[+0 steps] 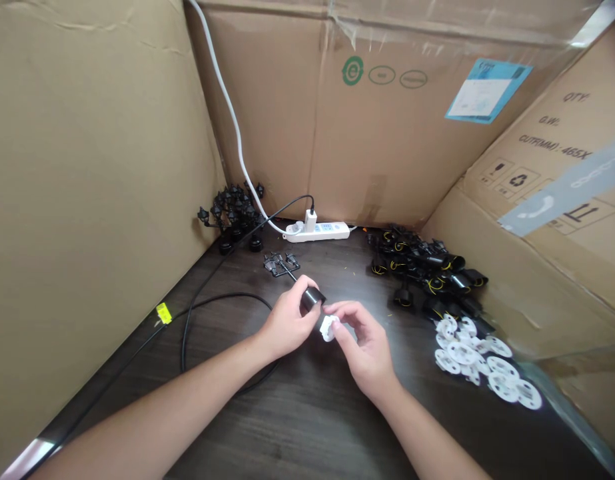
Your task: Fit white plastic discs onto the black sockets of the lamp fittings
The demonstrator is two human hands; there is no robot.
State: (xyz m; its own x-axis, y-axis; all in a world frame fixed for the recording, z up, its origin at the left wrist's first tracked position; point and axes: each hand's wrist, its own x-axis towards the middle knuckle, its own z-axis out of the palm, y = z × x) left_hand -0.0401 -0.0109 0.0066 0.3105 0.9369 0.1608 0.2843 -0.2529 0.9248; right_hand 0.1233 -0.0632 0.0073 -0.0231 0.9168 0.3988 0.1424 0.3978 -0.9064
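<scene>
A person's left hand grips a short black cylindrical part above a dark wood-grain table, its left fingers curled around the part's near side and pressed together, while the open end juts out past the fingertips. The right hand sits just beside it, its right fingers pinching a small white plastic piece between thumb and forefinger, right by the black part's lower end; whether the two pieces touch is hard to make out, and the fingers hide much of the white piece's shape. A thin dark stem runs from a small black plastic cluster on the table toward the left hand, though any link to the black part cannot be told. Heaped black parts with yellow wire lie to the right, beside scattered white perforated discs. More black parts stand at the far left corner, near a white power strip with a plugged-in charger. A black cable loops across the table, and cardboard boxes wall in the scene.
</scene>
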